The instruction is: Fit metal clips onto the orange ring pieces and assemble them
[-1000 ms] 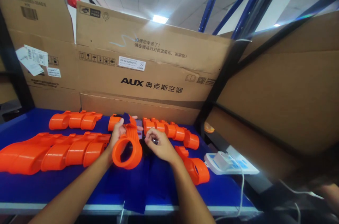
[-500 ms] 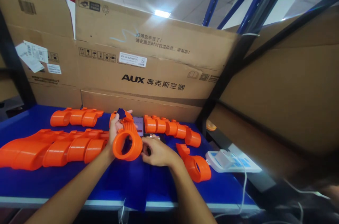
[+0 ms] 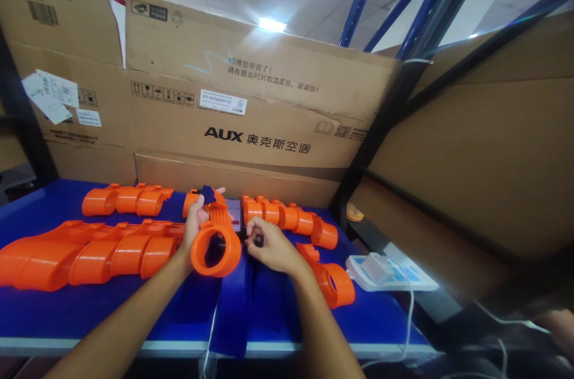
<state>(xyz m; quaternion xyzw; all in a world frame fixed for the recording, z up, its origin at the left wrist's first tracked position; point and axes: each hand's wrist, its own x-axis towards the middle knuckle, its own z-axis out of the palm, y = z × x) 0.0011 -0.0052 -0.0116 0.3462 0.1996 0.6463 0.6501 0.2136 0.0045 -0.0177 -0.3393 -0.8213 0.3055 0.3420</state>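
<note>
My left hand [image 3: 195, 225] grips an orange plastic duct piece [image 3: 217, 238], ring opening facing me, lifted just above the blue table [image 3: 134, 313]. A small dark blue patch [image 3: 207, 193] sits at the piece's far end by my thumb. My right hand [image 3: 269, 245] is closed in a pinch on a small dark object [image 3: 259, 240], just right of the ring. A phone [image 3: 234, 214] lies behind the piece.
Rows of orange duct pieces lie at the left [image 3: 89, 253], back left [image 3: 121, 199] and back centre-right [image 3: 291, 220]; one more [image 3: 334, 283] sits by my right wrist. A white device with a cable [image 3: 390, 271] is at the right. Cardboard boxes [image 3: 251, 116] wall the back.
My right hand has shifted slightly up and away from the ring, still pinching the small object. The orange piece in my left hand has barely moved.
</note>
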